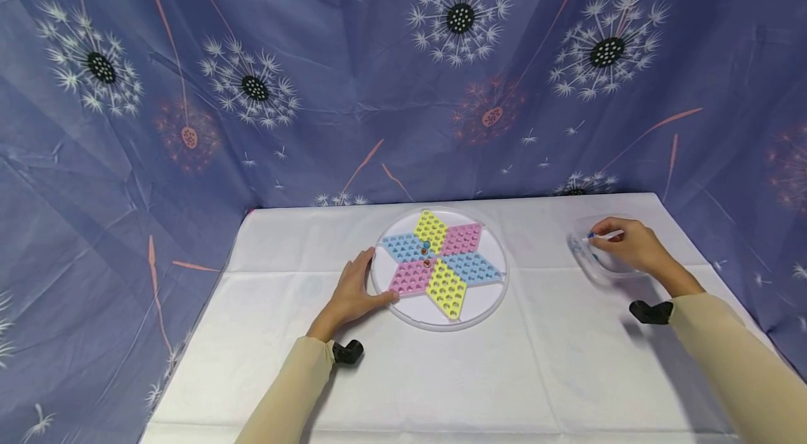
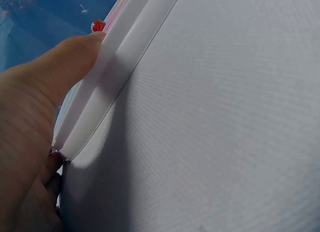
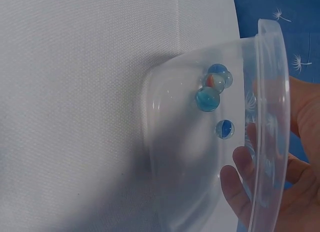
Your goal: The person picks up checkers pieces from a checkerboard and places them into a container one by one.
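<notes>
A round white game board [image 1: 403, 314] lies on the table, its six-pointed star of pink, yellow and blue sections dotted with holes. Several small marbles [image 1: 427, 263] sit near the star's middle. My left hand [image 1: 354, 291] rests against the board's left rim, thumb and fingers spread along the edge. A red marble [image 2: 98, 26] shows beyond the thumb in the left wrist view. To the right, my right hand [image 1: 630, 244] reaches into a clear plastic tub [image 3: 272, 57]. Its fingers [image 3: 233, 184] are apart, near a blue-striped marble [image 3: 225, 129]. Several other marbles [image 3: 207, 99] lie in the tub.
A white cloth [image 1: 479, 381] covers the table. Blue fabric with dandelion prints [image 1: 353, 80] hangs behind it and at both sides. Each wrist carries a small black camera [image 1: 348, 352].
</notes>
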Demonstrator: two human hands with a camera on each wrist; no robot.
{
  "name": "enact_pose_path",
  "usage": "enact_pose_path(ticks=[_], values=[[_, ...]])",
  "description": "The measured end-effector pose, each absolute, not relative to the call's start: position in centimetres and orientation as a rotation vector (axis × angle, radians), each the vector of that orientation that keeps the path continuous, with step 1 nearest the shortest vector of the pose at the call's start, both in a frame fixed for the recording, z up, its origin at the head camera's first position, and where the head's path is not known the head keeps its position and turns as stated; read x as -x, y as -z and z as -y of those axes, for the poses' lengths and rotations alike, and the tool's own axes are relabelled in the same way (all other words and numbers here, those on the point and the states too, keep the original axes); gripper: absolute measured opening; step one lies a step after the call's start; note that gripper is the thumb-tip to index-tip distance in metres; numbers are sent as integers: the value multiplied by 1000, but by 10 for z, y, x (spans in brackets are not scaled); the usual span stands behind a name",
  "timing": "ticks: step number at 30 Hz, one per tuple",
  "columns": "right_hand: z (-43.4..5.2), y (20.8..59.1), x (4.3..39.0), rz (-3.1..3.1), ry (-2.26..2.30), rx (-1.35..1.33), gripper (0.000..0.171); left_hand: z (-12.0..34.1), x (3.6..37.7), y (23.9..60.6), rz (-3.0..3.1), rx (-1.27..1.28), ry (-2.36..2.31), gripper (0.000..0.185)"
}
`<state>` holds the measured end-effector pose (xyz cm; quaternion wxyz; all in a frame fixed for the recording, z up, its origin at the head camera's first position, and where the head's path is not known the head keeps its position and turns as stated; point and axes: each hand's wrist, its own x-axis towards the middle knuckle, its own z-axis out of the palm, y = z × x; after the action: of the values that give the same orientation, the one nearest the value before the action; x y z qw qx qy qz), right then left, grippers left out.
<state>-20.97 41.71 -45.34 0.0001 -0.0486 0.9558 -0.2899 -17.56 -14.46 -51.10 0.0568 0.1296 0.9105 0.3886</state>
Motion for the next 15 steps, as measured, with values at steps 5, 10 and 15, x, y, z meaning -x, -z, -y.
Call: enact_pose_path(ticks=[5, 10, 15], values=[[-418, 453, 210, -2997, 909, 142, 34, 145, 176, 511, -2763, -392, -1174, 114], [-418, 453, 210, -2995, 903, 133, 35, 144, 176, 511, -2767, -400, -1170, 114], [-417, 453, 209, -3012, 916, 138, 40, 144, 176, 511, -2770, -402, -1169, 114]])
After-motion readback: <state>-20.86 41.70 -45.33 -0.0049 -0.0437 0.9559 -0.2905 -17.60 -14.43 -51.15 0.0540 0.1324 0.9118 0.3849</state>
